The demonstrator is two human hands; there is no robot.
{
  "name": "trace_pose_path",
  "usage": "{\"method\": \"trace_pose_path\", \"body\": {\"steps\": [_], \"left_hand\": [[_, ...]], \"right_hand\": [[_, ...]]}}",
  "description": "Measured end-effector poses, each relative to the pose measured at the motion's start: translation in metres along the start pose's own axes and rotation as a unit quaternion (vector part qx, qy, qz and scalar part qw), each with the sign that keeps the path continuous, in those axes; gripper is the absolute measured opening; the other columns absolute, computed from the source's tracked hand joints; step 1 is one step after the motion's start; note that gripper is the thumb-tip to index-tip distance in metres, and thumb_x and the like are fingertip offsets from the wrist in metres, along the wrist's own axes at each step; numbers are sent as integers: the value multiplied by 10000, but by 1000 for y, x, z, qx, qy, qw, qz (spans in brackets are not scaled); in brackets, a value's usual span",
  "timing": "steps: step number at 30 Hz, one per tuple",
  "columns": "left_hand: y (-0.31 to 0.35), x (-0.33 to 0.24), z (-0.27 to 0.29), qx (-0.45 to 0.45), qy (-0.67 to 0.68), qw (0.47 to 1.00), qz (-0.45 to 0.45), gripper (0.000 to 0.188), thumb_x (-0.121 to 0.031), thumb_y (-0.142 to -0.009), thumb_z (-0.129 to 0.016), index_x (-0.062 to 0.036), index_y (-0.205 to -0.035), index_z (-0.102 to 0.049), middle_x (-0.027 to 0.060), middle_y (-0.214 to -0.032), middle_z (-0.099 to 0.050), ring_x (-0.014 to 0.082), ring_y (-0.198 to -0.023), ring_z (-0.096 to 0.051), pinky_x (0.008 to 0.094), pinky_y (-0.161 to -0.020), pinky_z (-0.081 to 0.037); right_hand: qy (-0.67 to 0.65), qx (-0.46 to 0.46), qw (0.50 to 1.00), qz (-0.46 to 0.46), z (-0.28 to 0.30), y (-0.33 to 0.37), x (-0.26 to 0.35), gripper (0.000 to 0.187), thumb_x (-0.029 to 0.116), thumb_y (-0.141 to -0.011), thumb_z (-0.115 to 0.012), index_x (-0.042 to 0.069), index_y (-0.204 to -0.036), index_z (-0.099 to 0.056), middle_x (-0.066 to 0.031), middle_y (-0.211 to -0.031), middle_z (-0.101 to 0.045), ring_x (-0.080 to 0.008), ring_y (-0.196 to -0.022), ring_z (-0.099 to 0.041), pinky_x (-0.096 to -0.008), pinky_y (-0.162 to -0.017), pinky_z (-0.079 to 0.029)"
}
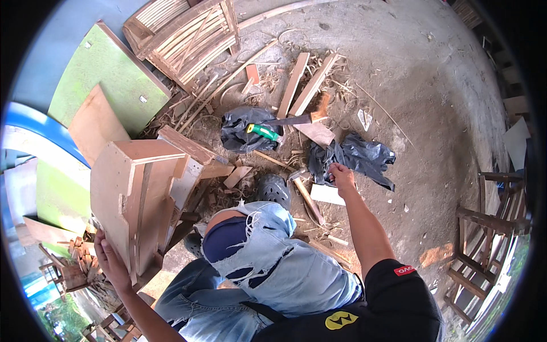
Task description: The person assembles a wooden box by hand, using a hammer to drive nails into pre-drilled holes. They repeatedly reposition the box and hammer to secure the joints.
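At my left, an unfinished wooden box-like frame (151, 196) of pale plywood panels stands tilted beside my knee. My left hand (113, 263) lies along its lower outer side, fingers stretched against the panel. My right arm reaches forward, and my right hand (342, 178) is closed at a crumpled black plastic bag (367, 157) on the ground. Its fingertips are pinched together; what they hold is too small to make out. Just left of that hand lies a hammer (307, 198) with a wooden handle, and a white flat piece (327, 195) is below it.
A handsaw (290, 120) and a green, yellow-ended bottle-like object (265, 132) lie on another black bag (233, 128). Wood strips (310, 85) and shavings litter the ground beyond. Green panels (108, 74) and a slatted wooden piece (191, 43) stand far left; wooden furniture (484, 239) is at right.
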State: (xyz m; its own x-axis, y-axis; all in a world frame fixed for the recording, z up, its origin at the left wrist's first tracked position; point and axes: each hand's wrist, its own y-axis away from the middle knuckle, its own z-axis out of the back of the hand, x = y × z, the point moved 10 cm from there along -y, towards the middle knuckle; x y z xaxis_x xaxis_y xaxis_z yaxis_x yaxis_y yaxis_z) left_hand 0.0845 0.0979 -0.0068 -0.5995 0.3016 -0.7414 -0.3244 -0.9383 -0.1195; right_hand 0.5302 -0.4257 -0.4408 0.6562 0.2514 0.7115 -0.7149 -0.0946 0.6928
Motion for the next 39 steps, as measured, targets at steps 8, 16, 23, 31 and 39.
{"method": "trace_pose_path", "body": {"steps": [8,16,23,31,39], "left_hand": [[37,-123,-15,-39,-20,981,-191,256,-67,-990,-560,5,-1233,-594,111,-1228,-622,224,-1167,-560,365,-1043,-406],[38,-161,-19,-67,-104,952,-281,253,-157,-980,-600,-28,-1191,-649,135,-1244,-621,279,-1175,-561,406,-1044,-407],[1,-37,-9,-70,-48,996,-39,373,-258,-1066,-483,2,-1318,-574,110,-1293,-608,199,-1177,-556,347,-1040,-413],[3,-20,-14,-81,-75,994,16,375,-254,-1063,-483,3,-1324,-566,134,-1282,-604,211,-1158,-560,358,-1012,-434],[13,-41,-25,-57,-29,997,-34,295,-161,-1044,-502,13,-1279,-546,105,-1225,-564,178,-1120,-557,319,-995,-442]], "right_hand": [[36,220,943,249,-112,139,178,160,146,-976,-649,15,-1064,-673,19,-829,-626,-51,-672,-527,-212,-592,-428],[237,19,937,257,-65,70,152,243,144,-854,-702,8,-1056,-712,-57,-842,-703,-102,-700,-621,-277,-668,-507],[357,-138,923,48,37,-23,3,294,240,-791,-682,118,-1050,-749,-158,-1042,-735,-309,-1034,-693,-398,-933,-523],[540,-92,835,46,6,-62,-37,364,232,-841,-614,141,-1181,-709,-176,-1145,-706,-371,-1114,-653,-477,-954,-515],[554,-122,821,58,-5,-50,-24,317,210,-874,-578,44,-1132,-657,-253,-1144,-676,-431,-1107,-638,-506,-928,-513]]}}
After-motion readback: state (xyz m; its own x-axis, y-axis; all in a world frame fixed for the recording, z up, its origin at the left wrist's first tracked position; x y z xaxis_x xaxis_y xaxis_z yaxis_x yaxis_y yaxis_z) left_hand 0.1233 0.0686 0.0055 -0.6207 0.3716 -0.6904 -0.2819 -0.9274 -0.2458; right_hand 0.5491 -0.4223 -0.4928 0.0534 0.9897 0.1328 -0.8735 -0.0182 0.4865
